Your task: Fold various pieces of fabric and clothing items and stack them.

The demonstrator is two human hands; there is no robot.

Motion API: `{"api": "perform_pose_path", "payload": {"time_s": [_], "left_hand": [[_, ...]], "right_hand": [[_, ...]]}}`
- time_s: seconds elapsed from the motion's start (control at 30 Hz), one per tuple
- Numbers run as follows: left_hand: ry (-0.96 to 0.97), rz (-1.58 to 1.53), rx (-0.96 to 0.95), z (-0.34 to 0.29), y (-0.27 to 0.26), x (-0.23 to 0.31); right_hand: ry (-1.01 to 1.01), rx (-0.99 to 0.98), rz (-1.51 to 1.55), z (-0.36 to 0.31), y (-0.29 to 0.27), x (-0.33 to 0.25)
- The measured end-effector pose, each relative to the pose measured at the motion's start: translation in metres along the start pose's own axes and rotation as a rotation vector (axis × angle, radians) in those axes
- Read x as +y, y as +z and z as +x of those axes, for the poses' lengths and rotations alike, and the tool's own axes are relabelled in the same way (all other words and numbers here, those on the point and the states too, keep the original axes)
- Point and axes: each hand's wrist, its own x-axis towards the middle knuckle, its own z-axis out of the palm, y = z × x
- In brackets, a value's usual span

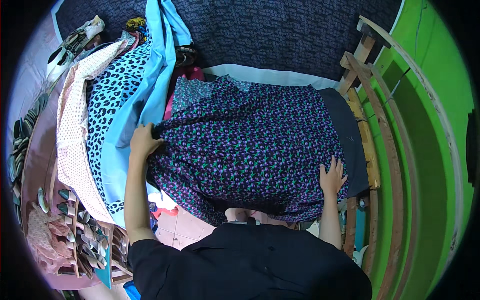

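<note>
A dark cloth with small purple flowers and green leaves [250,145] lies spread in front of me, its near edge hanging down towards my body. My left hand [144,142] is closed on the left edge of this floral cloth, where the fabric bunches into folds. At the right end my right hand [332,178] lies flat on it with the fingers spread. A plain dark grey cloth [350,140] shows from under the floral one at the right. Close beside my left hand hangs a light blue cloth [120,160].
Blue leopard-print fabric [112,85] and cream dotted fabric [75,135] are draped at the left. Beyond them, shoes [92,245] stand on racks. Wooden slats [385,115] run along the green wall [440,125] at the right. A dark patterned cloth [270,35] covers the back.
</note>
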Motion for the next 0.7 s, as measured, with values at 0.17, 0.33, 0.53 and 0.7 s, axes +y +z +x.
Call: {"api": "perform_pose_path", "payload": {"time_s": [0.17, 0.33, 0.53, 0.7], "left_hand": [[-0.026, -0.115, 0.069, 0.021, -0.021, 0.032], [0.14, -0.263, 0.127, 0.084, 0.01, 0.076], [0.065, -0.098, -0.095, 0.176, 0.047, 0.132], [-0.079, -0.137, -0.3, 0.208, 0.096, 0.163]], "right_hand": [[0.057, -0.066, 0.088, 0.011, -0.005, -0.004], [-0.041, 0.11, 0.174, 0.027, -0.012, -0.026], [-0.331, 0.203, 0.327, 0.076, -0.027, -0.083], [-0.304, 0.145, 0.324, 0.134, -0.007, -0.094]]}}
